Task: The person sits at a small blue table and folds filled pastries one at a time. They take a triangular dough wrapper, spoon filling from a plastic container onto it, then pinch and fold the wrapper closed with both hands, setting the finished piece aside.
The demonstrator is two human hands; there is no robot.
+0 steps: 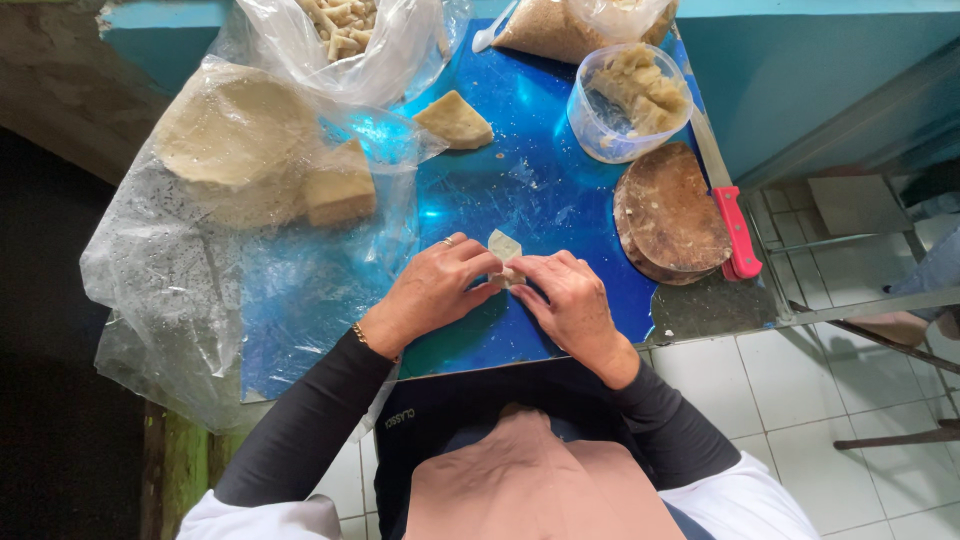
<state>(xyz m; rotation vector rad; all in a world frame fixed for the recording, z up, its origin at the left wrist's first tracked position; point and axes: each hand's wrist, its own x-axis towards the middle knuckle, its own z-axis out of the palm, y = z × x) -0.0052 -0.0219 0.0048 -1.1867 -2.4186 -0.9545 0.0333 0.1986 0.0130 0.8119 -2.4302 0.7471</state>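
Both hands meet over the near middle of the blue desk [540,200], the left hand [432,292] and right hand [572,303] each with a narrow fingertip grip pinched on one small dough wrapper [503,247] — pale, thin, folded, with one corner pointing away from the person. Around the hands the blue surface lies bare, with only faint flour smears, and that open patch runs up toward the far end. The near edge of the desk sits just under the wrists. To the left, a clear plastic sheet [170,290] drapes over the desk's left edge and carries a round stack of dough sheets [232,130] and a wedge-cut stack [340,183]; another wedge of dough [455,120] lies farther up on the blue. To the right, well apart from the hands, a round wooden chopping board [672,212] reaches the right edge, a red-handled knife [728,205] beside it — and a clear plastic tub of filling [632,100] stands beyond.
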